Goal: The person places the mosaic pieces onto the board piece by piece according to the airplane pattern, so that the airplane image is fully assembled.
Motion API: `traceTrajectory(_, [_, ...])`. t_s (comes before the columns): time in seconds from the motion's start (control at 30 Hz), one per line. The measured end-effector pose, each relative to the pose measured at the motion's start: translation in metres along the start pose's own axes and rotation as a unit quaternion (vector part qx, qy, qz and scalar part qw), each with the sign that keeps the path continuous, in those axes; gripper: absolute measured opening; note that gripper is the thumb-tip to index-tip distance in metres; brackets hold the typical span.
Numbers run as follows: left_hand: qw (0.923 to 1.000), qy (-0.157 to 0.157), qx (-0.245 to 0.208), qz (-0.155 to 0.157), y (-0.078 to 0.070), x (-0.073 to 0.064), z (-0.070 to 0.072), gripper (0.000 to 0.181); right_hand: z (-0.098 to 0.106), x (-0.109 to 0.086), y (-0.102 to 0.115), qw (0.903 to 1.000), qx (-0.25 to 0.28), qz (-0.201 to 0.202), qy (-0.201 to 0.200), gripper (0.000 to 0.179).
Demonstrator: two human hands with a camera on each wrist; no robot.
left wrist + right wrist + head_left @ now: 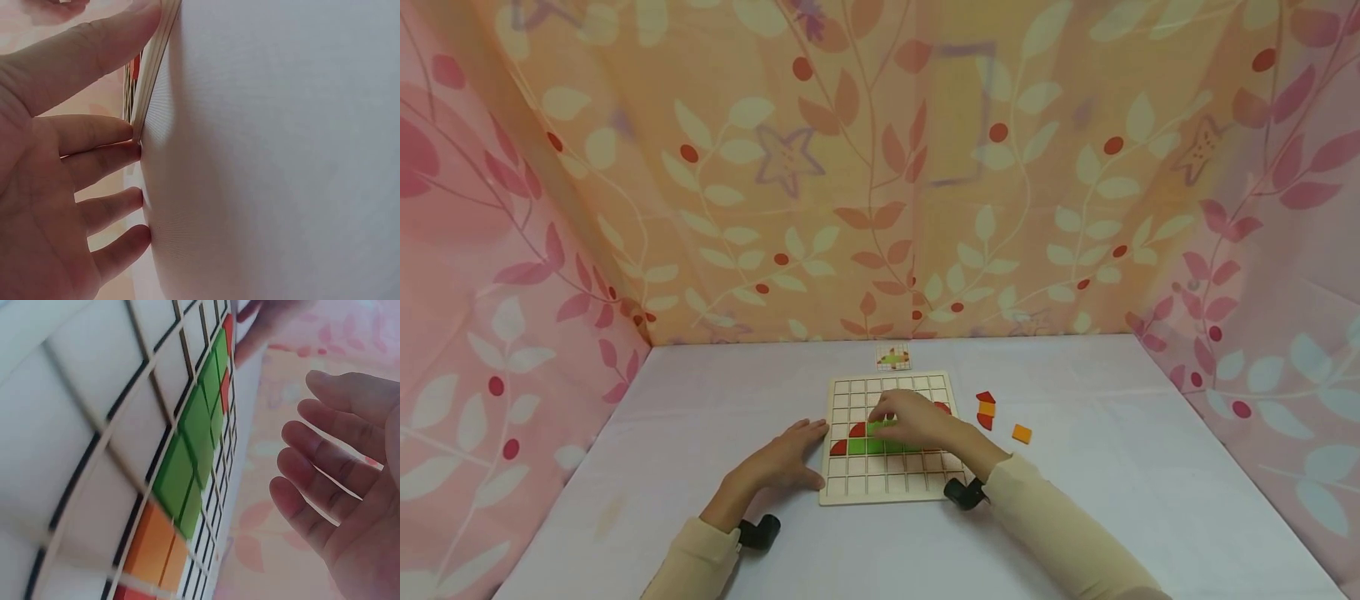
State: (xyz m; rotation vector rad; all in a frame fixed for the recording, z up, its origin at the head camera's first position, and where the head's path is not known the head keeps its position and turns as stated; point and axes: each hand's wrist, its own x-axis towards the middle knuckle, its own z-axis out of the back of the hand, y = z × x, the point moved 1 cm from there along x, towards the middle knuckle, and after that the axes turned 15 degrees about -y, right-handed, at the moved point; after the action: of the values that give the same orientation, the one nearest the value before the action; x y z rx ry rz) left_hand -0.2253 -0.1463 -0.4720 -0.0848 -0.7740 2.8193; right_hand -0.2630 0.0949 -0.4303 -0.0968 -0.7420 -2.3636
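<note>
A wooden grid board point(850, 487) lies on the white table. Green square tiles point(876, 447) fill cells in its middle rows, with red rounded pieces point(839, 448) at their left end. Orange tiles point(150, 540) beside the green ones show in the right wrist view; my right hand and forearm cover that part from the head. My left hand point(784, 458) touches the board's left edge, thumb and fingers extended and spread. Above the tiles is my right hand point(916, 417), its fingers loosely bent and apart from the board in the right wrist view, nothing visible between them.
A small pattern card point(892, 358) lies behind the board. To the right are loose pieces: a red piece point(985, 397), an orange square point(987, 409), a red rounded piece point(985, 422) and a separate orange square point(1022, 433). Floral cloth point(880, 167) walls enclose the table.
</note>
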Motion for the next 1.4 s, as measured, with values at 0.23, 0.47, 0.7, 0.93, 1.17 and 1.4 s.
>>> traceTrajectory(0.23, [0.9999,-0.004,-0.008,0.010,0.000,-0.002,-0.003,0.089,0.017,-0.019,-0.017,0.9991,0.026,-0.022,-0.025,0.022])
traceTrajectory(0.47, [0.9999,-0.003,-0.004,0.016,0.001,-0.002,-0.002,0.090,0.030,-0.036,-0.037,0.9970,0.030,-0.048,-0.054,0.024])
traceTrajectory(0.7, [0.9999,-0.005,-0.002,0.016,0.000,0.000,0.001,0.090,0.046,-0.050,-0.061,0.9933,0.028,-0.074,-0.084,0.024])
traceTrajectory(0.93, [0.9999,-0.001,-0.005,0.015,-0.001,-0.001,0.001,0.088,0.065,-0.065,-0.078,0.9867,-0.004,-0.121,-0.108,0.023])
traceTrajectory(1.17, [0.9998,-0.002,-0.010,0.014,-0.002,-0.002,0.002,0.088,0.071,-0.079,-0.095,0.9814,-0.023,-0.155,-0.111,0.024])
traceTrajectory(1.4, [0.9998,0.000,-0.014,0.016,-0.001,-0.002,0.001,0.088,0.078,-0.093,-0.111,0.9753,-0.045,-0.192,-0.100,0.025])
